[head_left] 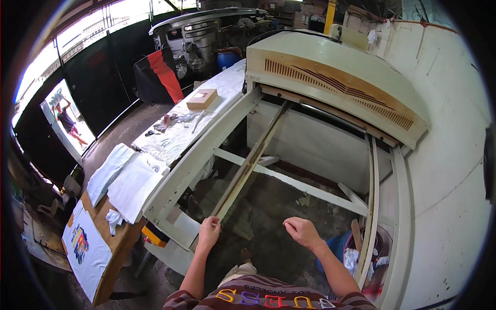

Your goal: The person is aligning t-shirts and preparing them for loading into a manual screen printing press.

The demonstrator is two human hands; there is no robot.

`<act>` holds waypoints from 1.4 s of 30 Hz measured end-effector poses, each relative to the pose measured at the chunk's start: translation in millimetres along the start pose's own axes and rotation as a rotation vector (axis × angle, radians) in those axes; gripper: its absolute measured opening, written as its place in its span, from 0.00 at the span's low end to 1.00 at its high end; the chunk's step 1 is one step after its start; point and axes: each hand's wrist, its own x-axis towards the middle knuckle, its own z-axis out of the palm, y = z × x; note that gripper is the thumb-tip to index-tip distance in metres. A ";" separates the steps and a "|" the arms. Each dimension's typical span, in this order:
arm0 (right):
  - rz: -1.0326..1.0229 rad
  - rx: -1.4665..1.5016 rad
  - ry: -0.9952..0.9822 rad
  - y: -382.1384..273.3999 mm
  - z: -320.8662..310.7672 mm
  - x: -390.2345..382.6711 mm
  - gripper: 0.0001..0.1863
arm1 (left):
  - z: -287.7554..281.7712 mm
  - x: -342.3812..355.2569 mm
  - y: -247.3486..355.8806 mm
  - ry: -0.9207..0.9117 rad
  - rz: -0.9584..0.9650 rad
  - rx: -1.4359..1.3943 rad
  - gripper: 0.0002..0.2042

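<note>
My left hand (209, 232) is closed at the near end of a long, stained rail (250, 160). Whether its curled fingers grip the rail or something small is hidden. My right hand (302, 231) is curled into a loose fist in the air over the open frame, apart from the rails. Its palm side is hidden, so I cannot see anything in it. Both hands are in front of a large white machine frame (178, 188) with a crossbar (305, 183). At its far end sits a white hood (330, 57) with brown-stained vent slots.
On the left, a wooden table (121, 248) bears folded white cloth (137, 186) and a printed shirt (85, 253). Farther back, a long covered table (165, 137) carries a box (202, 99) and scissors (151, 133). A cluttered bin (380, 248) stands right. Someone (67, 119) stands in the doorway.
</note>
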 end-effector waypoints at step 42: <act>0.699 -0.768 -0.036 537.0 -88.3 546.2 0.27 | 56.1 127.5 -53.6 -0.090 -0.813 0.329 0.14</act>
